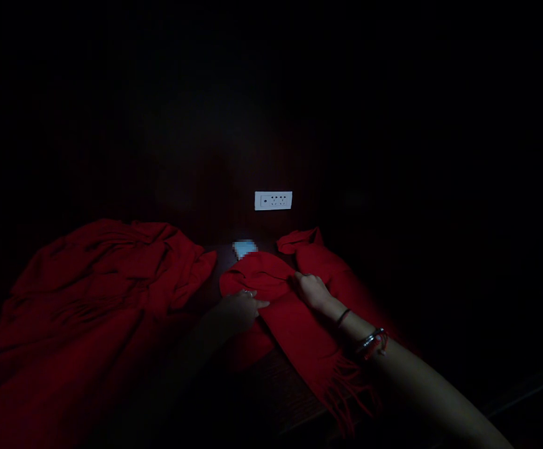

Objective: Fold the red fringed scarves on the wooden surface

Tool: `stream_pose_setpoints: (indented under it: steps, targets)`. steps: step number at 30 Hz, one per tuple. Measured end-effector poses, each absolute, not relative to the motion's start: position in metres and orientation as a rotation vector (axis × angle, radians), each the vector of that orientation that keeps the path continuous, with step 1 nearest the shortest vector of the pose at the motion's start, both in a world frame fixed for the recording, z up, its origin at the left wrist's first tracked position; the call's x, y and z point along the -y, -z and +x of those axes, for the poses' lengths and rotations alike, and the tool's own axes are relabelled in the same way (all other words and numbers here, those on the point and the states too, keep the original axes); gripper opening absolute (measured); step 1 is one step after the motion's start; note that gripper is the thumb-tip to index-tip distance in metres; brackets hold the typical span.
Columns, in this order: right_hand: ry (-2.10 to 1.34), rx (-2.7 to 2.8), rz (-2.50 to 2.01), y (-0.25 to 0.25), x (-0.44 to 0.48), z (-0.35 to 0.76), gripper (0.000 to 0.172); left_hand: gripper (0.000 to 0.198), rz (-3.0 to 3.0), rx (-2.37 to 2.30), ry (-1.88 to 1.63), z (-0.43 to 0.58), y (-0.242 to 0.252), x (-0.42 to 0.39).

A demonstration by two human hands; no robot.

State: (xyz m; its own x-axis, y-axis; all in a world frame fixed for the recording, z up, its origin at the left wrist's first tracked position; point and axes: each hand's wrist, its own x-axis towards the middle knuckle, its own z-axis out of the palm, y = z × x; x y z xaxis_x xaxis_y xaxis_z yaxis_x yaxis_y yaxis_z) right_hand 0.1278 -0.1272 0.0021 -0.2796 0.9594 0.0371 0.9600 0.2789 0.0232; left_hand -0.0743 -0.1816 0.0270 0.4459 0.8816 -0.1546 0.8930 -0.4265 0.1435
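While the right fingers point(300, 280) pinch the red scarf point(294, 321), its length slants below them to the fringe point(339, 377); left fingers point(262, 304) touch its edge, grip unclear.

Two hands point(239, 310) point(313, 291), two red cloth heaps point(299, 321) point(126, 280) at five and eight o'clock, and one wall socket point(273, 201) are seen.

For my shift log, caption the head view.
Left hand and right hand at a fringed red cloth, a white socket panel beyond.
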Motion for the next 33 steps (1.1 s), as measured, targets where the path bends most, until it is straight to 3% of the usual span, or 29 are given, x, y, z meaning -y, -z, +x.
stream_pose_setpoints:
  steps: [5, 8, 12, 18, 27, 30, 33]
  targets:
    - [0.143, 2.641, -1.768, -0.008, 0.134, 0.125, 0.027, 0.037, 2.531, -1.324, 0.288, -0.077, -0.026, 0.185]
    - [0.213, 2.603, -1.719, -0.008, 0.138, 0.113, 0.029, 0.045, 2.518, -1.458, 0.306, -0.082, -0.032, 0.184]
    - [0.121, 2.484, -1.854, -0.004, 0.131, 0.102, 0.029, 0.035, 2.733, -1.668, 0.377, -0.087, -0.030, 0.173]
    - [0.054, 2.458, -1.866, 0.000, 0.115, 0.100, 0.028, 0.030, 3.082, -1.460, 0.321, -0.094, -0.029, 0.160]
    - [0.213, 2.552, -1.694, -0.002, 0.121, 0.094, 0.029, 0.031, 2.794, -1.432, 0.412, -0.106, -0.034, 0.164]
    - [0.157, 2.577, -1.478, 0.008, 0.124, 0.087, 0.032, 0.043, 2.766, -1.332, 0.247, -0.109, -0.032, 0.164]
    - [-0.050, 2.699, -1.310, 0.022, 0.129, 0.087, 0.048, 0.067, 2.611, -1.413, 0.352, -0.106, -0.033, 0.169]
